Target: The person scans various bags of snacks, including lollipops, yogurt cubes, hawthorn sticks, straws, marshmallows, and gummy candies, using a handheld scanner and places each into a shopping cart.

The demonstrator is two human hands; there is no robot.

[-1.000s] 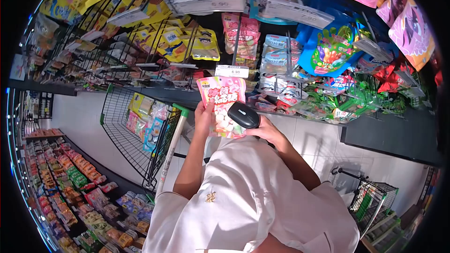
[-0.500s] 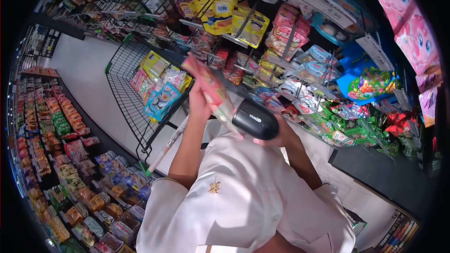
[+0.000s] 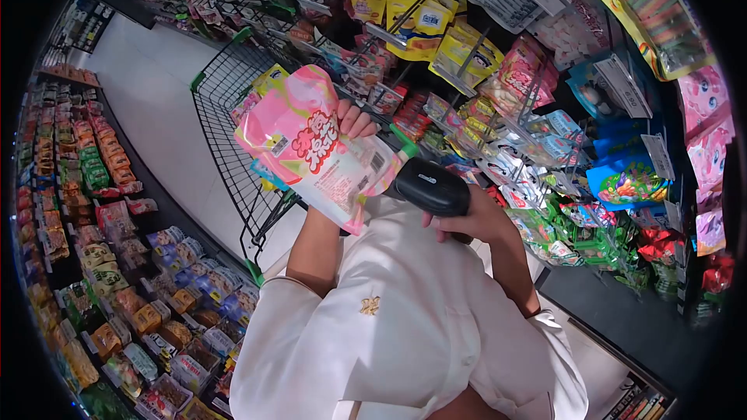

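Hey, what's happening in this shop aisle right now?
A person in a white shirt stands by hanging snack racks. The left hand holds up a pink candy bag, its back with the barcode facing the camera. The right hand holds a black scanner next to the bag. A wire shopping cart with packets stands just behind.

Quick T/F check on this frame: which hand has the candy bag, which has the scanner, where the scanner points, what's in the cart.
1. The left hand holds the pink bag. True.
2. The right hand is empty. False: it grips a black scanner.
3. The scanner's head points toward the bag. True.
4. The bag hangs on a shelf hook. False: it is held up in the air, in front of the cart.
5. The cart holds nothing. False: several packets lie in it behind the bag.
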